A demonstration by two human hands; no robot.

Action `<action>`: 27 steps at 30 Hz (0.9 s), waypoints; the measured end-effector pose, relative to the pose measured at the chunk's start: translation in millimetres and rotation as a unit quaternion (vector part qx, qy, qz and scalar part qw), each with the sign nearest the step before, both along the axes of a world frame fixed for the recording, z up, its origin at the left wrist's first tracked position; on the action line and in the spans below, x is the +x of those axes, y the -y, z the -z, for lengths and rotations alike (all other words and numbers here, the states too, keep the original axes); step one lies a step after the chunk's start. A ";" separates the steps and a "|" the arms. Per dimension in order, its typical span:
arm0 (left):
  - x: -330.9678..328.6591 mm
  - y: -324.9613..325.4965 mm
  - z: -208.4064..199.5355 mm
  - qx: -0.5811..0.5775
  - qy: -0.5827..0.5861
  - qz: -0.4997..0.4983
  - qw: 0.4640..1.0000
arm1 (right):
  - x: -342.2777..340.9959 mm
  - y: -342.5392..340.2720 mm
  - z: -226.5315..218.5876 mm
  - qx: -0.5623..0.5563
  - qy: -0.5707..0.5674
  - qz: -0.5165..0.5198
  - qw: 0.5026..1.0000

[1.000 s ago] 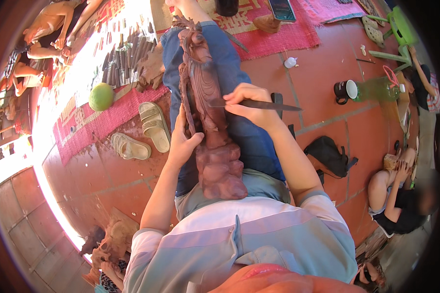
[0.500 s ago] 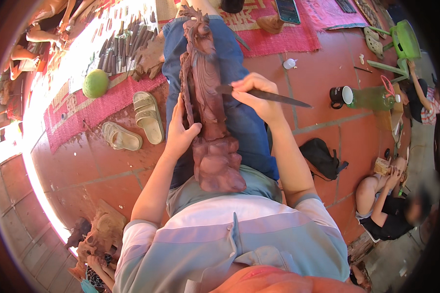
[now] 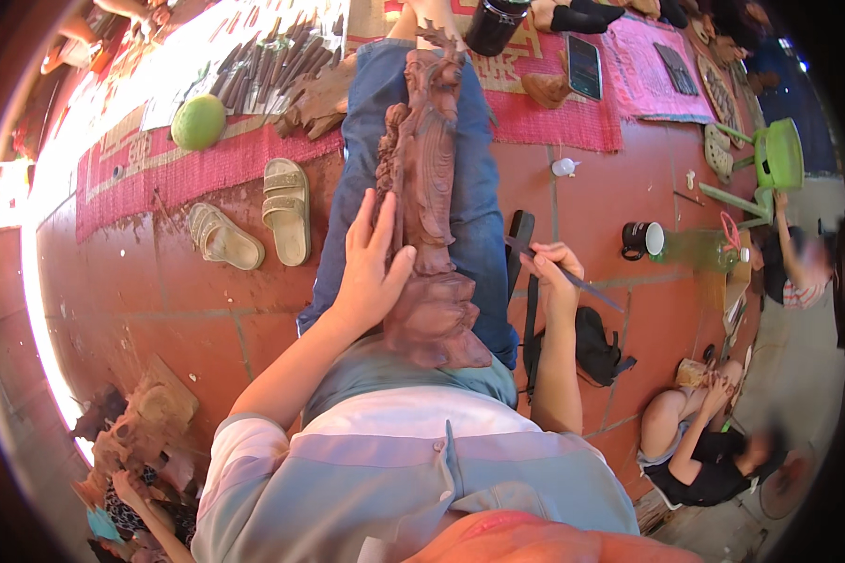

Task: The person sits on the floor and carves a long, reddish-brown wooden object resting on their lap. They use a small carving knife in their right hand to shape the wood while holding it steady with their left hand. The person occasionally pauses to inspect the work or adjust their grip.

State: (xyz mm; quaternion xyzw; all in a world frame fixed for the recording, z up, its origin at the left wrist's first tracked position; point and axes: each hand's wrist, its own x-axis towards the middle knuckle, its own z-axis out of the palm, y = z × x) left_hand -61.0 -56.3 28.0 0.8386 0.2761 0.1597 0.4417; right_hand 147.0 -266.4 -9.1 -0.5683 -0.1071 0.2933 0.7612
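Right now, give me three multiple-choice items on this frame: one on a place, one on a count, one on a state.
1. Where does the wooden carving lie?
A. along the person's legs
B. on the pink mat
C. against a wall

2. How many sandals lie on the floor?
A. one
B. two
C. four

3. What is the right hand doing?
A. resting empty
B. holding a chisel off the carving
C. gripping the mug

Answers: 1 A, it stretches over the jeans; 2 B, a pair lies beside the leg; 3 B, the tool is held out to the side while the left hand steadies the wood.
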 end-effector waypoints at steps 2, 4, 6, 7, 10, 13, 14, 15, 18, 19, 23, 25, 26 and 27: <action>-2.7 6.0 -8.4 0.018 -0.021 0.020 0.999 | -7.7 4.5 5.8 0.015 -0.047 0.003 0.999; -0.2 3.2 -7.3 0.099 -0.028 0.024 0.994 | -12.8 0.8 8.4 0.039 -0.082 0.005 0.996; 6.5 -2.1 -6.3 0.134 -0.021 0.025 0.990 | -13.1 -9.3 7.8 0.067 -0.083 0.006 0.994; 11.0 -5.7 -7.7 0.151 -0.032 0.027 0.988 | -13.3 -15.1 5.9 0.081 -0.082 0.008 0.993; 31.1 -19.6 -11.2 0.214 -0.043 0.026 0.976 | -12.4 -32.9 -4.3 0.099 -0.065 -0.012 0.993; 62.1 -38.5 -4.2 0.283 -0.030 0.004 0.959 | -13.4 -41.8 -8.6 0.092 -0.054 -0.026 0.994; 71.2 -45.3 -3.5 0.296 -0.039 0.000 0.954 | -14.5 -42.2 -6.3 0.095 -0.056 -0.027 0.993; 77.8 -48.2 -2.3 0.307 -0.049 -0.003 0.950 | -15.8 -41.5 -4.0 0.094 -0.058 -0.027 0.993; 78.2 -42.9 -1.2 0.282 -0.071 0.013 0.957 | -23.4 -38.6 -3.8 0.086 -0.066 -0.026 0.994; 74.4 -38.7 -1.7 0.277 -0.081 0.019 0.957 | -24.0 -36.7 -3.3 0.083 -0.074 -0.021 0.994; 56.2 -25.3 -4.0 0.267 -0.096 0.043 0.958 | -25.5 -34.8 1.4 0.077 -0.099 -0.007 0.992; 45.8 -18.9 -5.8 0.252 -0.104 0.047 0.961 | -23.9 -36.8 2.6 0.083 -0.102 -0.008 0.991; 42.4 -17.2 -6.7 0.245 -0.109 0.049 0.962 | -23.0 -37.5 3.3 0.088 -0.101 -0.010 0.991; 40.3 -18.0 -9.4 0.245 -0.108 0.047 0.962 | -22.0 -39.0 3.5 0.094 -0.099 -0.013 0.991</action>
